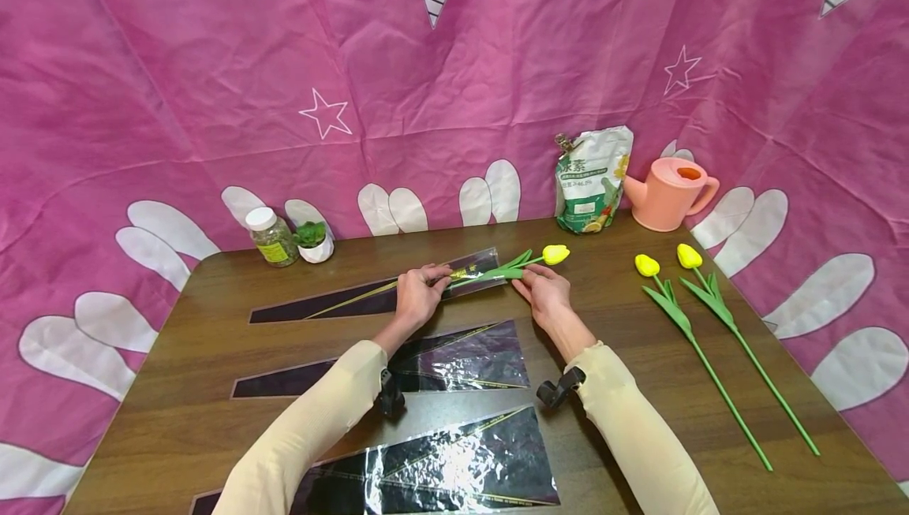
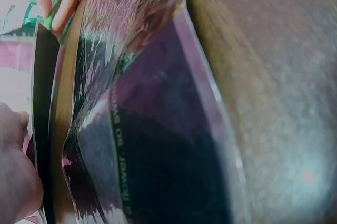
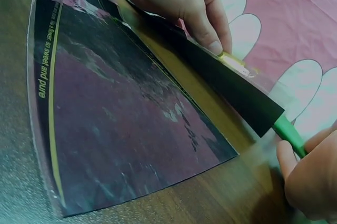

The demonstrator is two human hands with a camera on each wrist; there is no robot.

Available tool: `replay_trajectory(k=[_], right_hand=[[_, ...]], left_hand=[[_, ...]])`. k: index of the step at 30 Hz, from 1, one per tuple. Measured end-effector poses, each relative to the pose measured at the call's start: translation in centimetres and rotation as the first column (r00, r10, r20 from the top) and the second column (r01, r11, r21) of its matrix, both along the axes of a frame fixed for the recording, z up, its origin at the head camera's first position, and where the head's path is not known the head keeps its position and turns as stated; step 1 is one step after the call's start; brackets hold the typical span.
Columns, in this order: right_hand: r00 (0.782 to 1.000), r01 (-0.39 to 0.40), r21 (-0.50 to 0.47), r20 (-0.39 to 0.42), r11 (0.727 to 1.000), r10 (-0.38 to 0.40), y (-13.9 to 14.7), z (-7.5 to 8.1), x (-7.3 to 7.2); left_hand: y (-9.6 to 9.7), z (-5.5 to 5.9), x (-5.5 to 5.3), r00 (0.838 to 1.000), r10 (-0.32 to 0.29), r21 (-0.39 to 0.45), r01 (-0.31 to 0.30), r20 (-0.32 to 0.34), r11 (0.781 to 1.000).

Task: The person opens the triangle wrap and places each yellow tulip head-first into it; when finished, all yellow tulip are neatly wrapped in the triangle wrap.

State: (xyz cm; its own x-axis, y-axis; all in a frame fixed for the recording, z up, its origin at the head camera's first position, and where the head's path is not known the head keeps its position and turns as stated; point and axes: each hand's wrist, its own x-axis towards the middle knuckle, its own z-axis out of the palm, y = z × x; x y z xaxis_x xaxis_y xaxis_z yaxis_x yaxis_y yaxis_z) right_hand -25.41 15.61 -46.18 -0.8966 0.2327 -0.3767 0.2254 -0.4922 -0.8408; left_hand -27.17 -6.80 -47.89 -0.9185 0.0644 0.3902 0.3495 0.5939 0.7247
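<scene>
A yellow artificial tulip (image 1: 555, 255) lies partly inside a black-and-clear tapered flower sleeve (image 1: 348, 300), its bloom and leaf tips sticking out at the wide right end. My left hand (image 1: 417, 294) pinches the upper edge of that sleeve near its middle, beside gold print. At the sleeve's mouth, my right hand (image 1: 545, 292) holds the tulip's green part between thumb and fingers. The right wrist view shows the green leaf (image 3: 288, 133) entering the sleeve under those fingers. How far the stem reaches inside is hidden.
Two flat sleeves, a middle one (image 1: 461, 357) and a front one (image 1: 469, 460), lie nearer me. Two yellow tulips (image 1: 692, 334) (image 1: 738, 337) rest at right. Along the back stand a jar (image 1: 273, 239), potted plant (image 1: 312, 243), fertilizer bag (image 1: 592, 180) and pink watering can (image 1: 666, 193).
</scene>
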Motion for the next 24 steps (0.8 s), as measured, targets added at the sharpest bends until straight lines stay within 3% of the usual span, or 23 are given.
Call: replay_trajectory(k=[11, 19, 24], right_hand=[[0.99, -0.139, 0.093, 0.017, 0.986, 0.138, 0.1, 0.7, 0.3], [0.952, -0.304, 0.234, 0.117, 0.924, 0.283, 0.9, 1.5, 0.3], [0.924, -0.378, 0.264, 0.156, 0.887, 0.348, 1.8, 1.4, -0.1]], left_hand=[[0.0, 0.2, 0.2, 1.0, -0.006, -0.01, 0.007, 0.013, 1.0], [0.1, 0.1, 0.1, 1.0, -0.008, -0.033, 0.008, 0.012, 0.999], [0.2, 0.2, 0.1, 1.0, -0.014, -0.038, 0.015, 0.011, 0.999]])
